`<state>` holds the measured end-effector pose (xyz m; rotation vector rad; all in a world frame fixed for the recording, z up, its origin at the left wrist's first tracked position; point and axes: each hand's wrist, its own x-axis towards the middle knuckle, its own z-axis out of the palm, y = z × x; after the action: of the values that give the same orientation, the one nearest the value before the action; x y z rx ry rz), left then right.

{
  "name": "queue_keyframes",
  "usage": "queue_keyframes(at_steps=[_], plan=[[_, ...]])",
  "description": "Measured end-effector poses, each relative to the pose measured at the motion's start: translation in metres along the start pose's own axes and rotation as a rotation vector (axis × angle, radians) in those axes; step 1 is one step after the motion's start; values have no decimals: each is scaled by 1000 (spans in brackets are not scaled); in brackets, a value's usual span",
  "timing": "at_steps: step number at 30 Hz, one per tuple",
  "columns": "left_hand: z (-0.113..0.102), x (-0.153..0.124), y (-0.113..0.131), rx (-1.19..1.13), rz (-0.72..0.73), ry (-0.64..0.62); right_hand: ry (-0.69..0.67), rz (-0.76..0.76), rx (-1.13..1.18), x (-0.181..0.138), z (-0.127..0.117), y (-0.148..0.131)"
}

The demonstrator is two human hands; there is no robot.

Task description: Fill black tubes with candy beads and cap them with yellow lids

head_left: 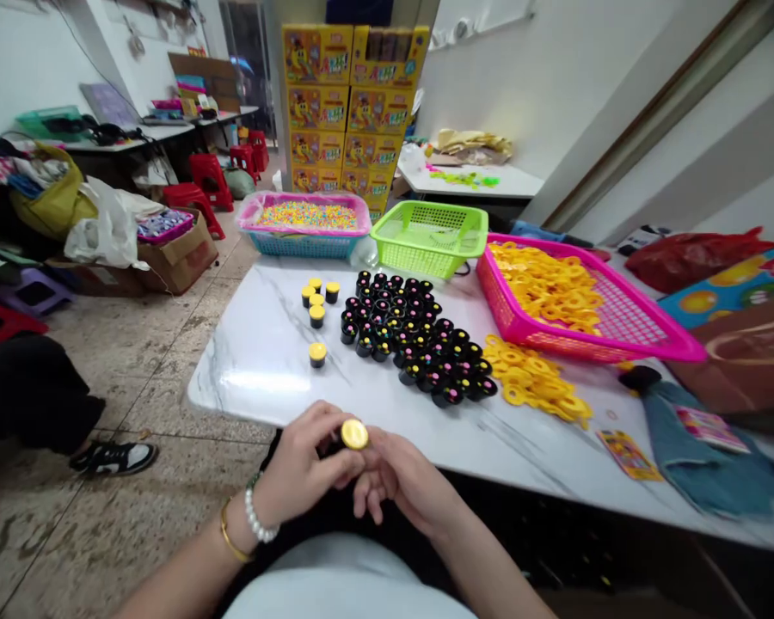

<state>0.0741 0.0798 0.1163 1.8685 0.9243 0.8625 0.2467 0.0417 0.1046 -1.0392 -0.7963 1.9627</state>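
Note:
Just in front of the table's near edge, my left hand [316, 456] is closed around a small black cup with a yellow lid [354, 434]. Against the other side of that lid press the thumb and finger of my right hand [403, 477], its other fingers curled below. The cup's body is mostly hidden by my fingers. Several similar yellow-lidded cups [317, 354] stand upright on the left of the table. In the middle is a cluster of open black cups [419, 340] with small coloured pieces inside. A pile of yellow rings [535, 378] lies to their right.
At the table's back are a pink-rimmed basket of colourful beads [306, 215], a green basket [429, 236] and a large pink basket [645, 322] holding yellow rings. A card [629, 454] and blue cloth [703, 464] lie right. Another person's leg [32, 395] shows at left.

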Motion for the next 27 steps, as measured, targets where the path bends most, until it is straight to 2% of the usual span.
queue_keyframes(at_steps=[2,5,8,10,14,19,22,27], plan=[[-9,2,-10,-41,-72,61,20,-21,-29,-14,-8,-4],[-22,9,-29,-16,-172,245,188,-60,-120,-41,-29,-8],[-29,21,-42,211,-225,419,411,-109,-217,-66,-53,-4],[-29,32,-44,353,-228,465,515,-138,-258,-80,-66,0],[-20,52,-40,638,-208,440,614,-166,-311,-101,-78,2],[-20,73,-34,928,-181,229,735,-200,-388,-121,-86,-12],[-35,88,-37,994,-202,202,806,-227,-404,-130,-97,-19],[-72,132,-54,1039,-334,314,876,-295,-414,-135,-121,-22]])
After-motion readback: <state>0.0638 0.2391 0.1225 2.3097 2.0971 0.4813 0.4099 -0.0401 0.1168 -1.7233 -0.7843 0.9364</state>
